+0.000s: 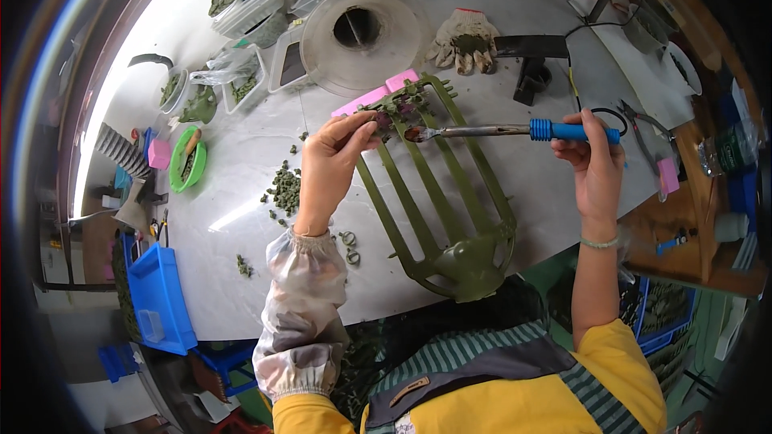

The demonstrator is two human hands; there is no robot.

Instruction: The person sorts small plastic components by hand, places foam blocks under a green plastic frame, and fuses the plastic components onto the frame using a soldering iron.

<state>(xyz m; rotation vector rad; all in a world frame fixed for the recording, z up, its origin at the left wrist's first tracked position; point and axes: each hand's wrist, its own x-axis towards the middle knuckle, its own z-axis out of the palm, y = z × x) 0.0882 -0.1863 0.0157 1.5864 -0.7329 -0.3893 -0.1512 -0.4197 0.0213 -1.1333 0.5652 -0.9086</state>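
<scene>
A dark green frame with several long bars point(438, 193) lies at the middle of the table, its rounded cup-like end toward me. Small green pieces point(408, 101) cluster along its far end, beside a pink block point(362, 103). My left hand point(328, 162) is closed in a pinch near that cluster, on what looks like a small green piece mostly hidden by the fingers. In my right hand point(597, 162) is a soldering iron point(494, 131) by its blue handle. Its dark, flattened tip points left, above the bars and close to my left fingertips.
Loose green pieces point(286, 190) lie left of the frame, with green rings point(352, 255) nearer me. A clear funnel-like hood point(362, 32) and a stained glove point(466, 38) sit at the back. Left are a green bowl point(178, 181) and blue tray point(153, 273); pliers point(639, 137) lie right.
</scene>
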